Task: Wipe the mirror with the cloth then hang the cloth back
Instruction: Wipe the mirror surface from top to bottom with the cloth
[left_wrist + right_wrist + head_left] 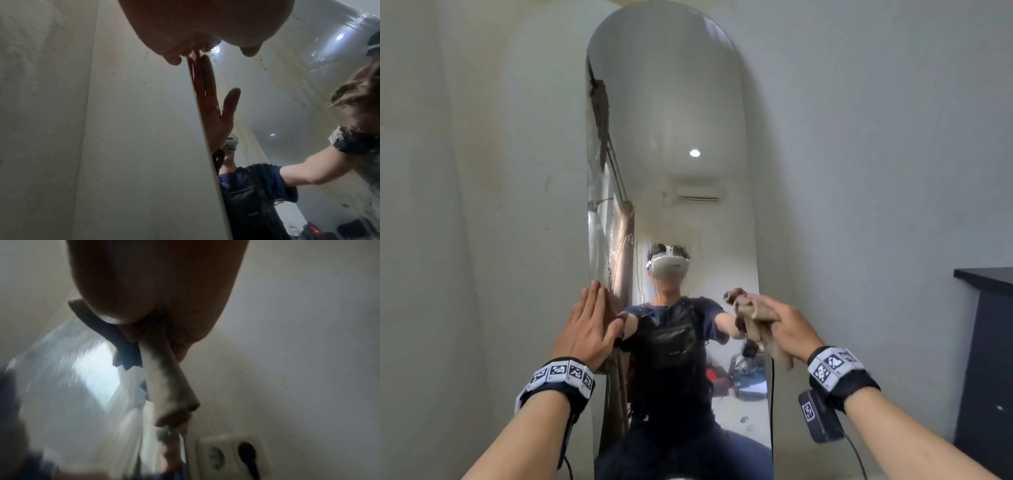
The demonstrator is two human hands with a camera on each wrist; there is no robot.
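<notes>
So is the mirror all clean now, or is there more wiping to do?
Not done. The mirror shows drips and streaks around its middle. The right hand grips the cloth at the mirror's right edge, while the left hand lies flat at its left edge. Left: finish wiping, then hang the cloth back.

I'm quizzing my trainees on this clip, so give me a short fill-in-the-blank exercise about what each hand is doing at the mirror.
1. The right hand grips a crumpled ____ against the mirror.
2. The left hand presses flat on the mirror's ____ edge.
3. The left hand's fingers are straight and point ____.

Missing words: cloth; left; up
</notes>
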